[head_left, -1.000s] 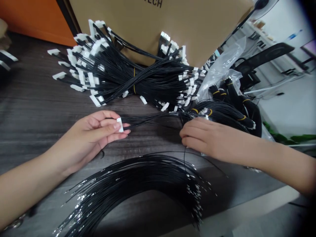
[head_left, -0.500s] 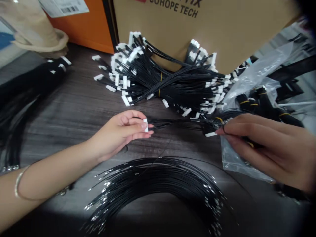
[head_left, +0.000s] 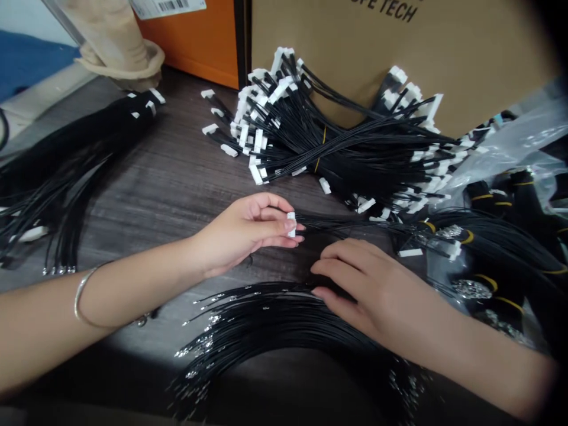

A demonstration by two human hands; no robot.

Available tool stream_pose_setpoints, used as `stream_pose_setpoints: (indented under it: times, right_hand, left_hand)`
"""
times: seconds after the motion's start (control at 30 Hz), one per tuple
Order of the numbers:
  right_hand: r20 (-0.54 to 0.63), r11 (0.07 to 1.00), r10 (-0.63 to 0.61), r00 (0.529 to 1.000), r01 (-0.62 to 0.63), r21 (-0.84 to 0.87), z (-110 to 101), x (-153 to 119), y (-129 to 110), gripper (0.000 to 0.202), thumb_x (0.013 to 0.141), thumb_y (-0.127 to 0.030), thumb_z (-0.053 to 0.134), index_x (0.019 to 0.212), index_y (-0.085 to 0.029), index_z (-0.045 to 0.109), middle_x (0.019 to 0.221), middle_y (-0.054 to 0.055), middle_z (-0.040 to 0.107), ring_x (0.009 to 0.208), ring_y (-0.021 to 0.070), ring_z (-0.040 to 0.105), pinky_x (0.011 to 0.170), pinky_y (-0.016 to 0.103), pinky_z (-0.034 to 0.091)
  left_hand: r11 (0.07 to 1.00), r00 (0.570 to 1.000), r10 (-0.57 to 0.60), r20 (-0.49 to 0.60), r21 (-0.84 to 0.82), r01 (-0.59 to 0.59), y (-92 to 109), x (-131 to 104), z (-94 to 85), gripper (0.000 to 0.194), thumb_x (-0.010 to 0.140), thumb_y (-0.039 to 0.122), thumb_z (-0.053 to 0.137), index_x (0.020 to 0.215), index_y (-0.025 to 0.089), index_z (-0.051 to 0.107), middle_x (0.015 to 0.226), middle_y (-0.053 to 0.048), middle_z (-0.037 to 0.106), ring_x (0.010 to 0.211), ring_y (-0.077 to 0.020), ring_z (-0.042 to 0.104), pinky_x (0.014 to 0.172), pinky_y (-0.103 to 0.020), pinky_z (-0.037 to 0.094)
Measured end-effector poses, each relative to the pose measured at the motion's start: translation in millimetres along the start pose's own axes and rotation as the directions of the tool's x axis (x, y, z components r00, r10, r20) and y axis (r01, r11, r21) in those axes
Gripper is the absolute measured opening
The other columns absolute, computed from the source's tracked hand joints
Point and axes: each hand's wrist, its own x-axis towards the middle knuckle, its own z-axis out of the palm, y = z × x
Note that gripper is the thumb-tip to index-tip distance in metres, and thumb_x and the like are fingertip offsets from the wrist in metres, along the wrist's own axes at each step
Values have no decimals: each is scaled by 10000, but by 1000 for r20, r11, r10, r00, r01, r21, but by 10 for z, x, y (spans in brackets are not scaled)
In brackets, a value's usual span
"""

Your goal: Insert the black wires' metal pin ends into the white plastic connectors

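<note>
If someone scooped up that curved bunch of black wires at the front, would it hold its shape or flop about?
The curved bunch of black wires would probably sag, being made of thin, bent strands. It may splay, as no tie shows around it. Its crowded shiny tips might snag on one another.

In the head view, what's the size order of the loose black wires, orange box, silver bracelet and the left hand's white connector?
As they look, largest to smallest:
1. Loose black wires, as one spread
2. Orange box, its top cut off
3. Silver bracelet
4. White connector, partly covered
</note>
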Motion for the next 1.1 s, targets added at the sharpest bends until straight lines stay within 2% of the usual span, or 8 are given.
stream_pose_setpoints:
  times: [0.13, 0.2, 0.3, 0.4, 0.5, 0.63, 0.87, 1.1]
  right_hand:
    - [93, 995, -36, 995, 27, 95, 47, 62, -38, 133, 875, -189, 504, 896, -162, 632, 890, 59, 599, 848, 195, 544, 783, 395, 474]
    - [100, 987, -38, 994, 21, 158, 56, 72, -39, 142, 884, -173, 486, 861, -167, 626, 881, 51, 606, 837, 179, 551, 778, 369, 473]
    - [-25, 963, 72, 997, -63, 264, 26, 80, -23, 144, 897, -166, 464, 884, -174, 606, 853, 30, 631, 785, 137, 581, 709, 281, 479]
    - [-183, 950, 194, 964, -138, 281, -42, 109, 15, 108, 884, -176, 504, 895, -199, 609, 820, -5, 665, 705, 98, 608, 630, 217, 468]
    - [-281, 967, 196, 940, -137, 214, -107, 152, 80, 87, 862, -185, 544, 856, -203, 629, 782, -16, 667, 673, 89, 605, 595, 201, 451]
    - [-342, 975, 169, 924, -105, 196, -140, 175, 169, 96, 839, -155, 561, 806, -177, 648, 750, -6, 635, 637, 77, 566, 580, 198, 432]
    - [-326, 963, 162, 931, -77, 259, -46, 191, 232, 172, 824, -122, 542, 736, -161, 685, 655, -2, 581, 564, 79, 489, 499, 228, 353]
    - [-317, 960, 139, 938, -49, 277, -41, 195, 275, 202, 838, -124, 526, 734, -130, 699, 631, 2, 548, 581, 80, 458, 511, 240, 333]
  left_hand:
    - [1000, 1000, 16, 24, -18, -15, -13, 1, -18, 144, 771, 51, 639, 863, 146, 584, 729, -8, 700, 843, -172, 687, 838, -349, 541]
    - [1000, 1000, 15, 24, -21, -14, -14, 1, -21, 139, 772, 52, 639, 858, 147, 585, 730, -6, 703, 844, -170, 687, 836, -341, 542]
    - [1000, 1000, -6, 15, -19, 6, -2, -2, -14, 135, 777, 48, 631, 869, 138, 590, 750, -20, 716, 828, -167, 693, 801, -305, 554]
    - [999, 999, -42, 19, -24, 43, 14, -9, -2, 178, 775, 42, 629, 930, 126, 605, 766, -37, 731, 752, -159, 704, 746, -281, 569]
    - [998, 998, -65, 18, -9, 66, 21, -18, 9, 227, 757, 50, 654, 964, 136, 619, 779, -33, 742, 709, -155, 707, 728, -285, 579]
    - [995, 997, -73, -11, 60, 74, 29, -30, 24, 233, 738, 87, 689, 958, 151, 646, 782, -46, 756, 702, -185, 715, 710, -305, 588]
    - [989, 996, -93, -7, 114, 93, 49, -40, 25, 259, 768, 86, 666, 1011, 173, 662, 798, -41, 764, 712, -185, 721, 706, -279, 596]
    - [985, 995, -101, 0, 142, 100, 56, -45, 10, 256, 770, 113, 675, 1016, 185, 666, 810, -46, 764, 719, -190, 723, 717, -261, 593]
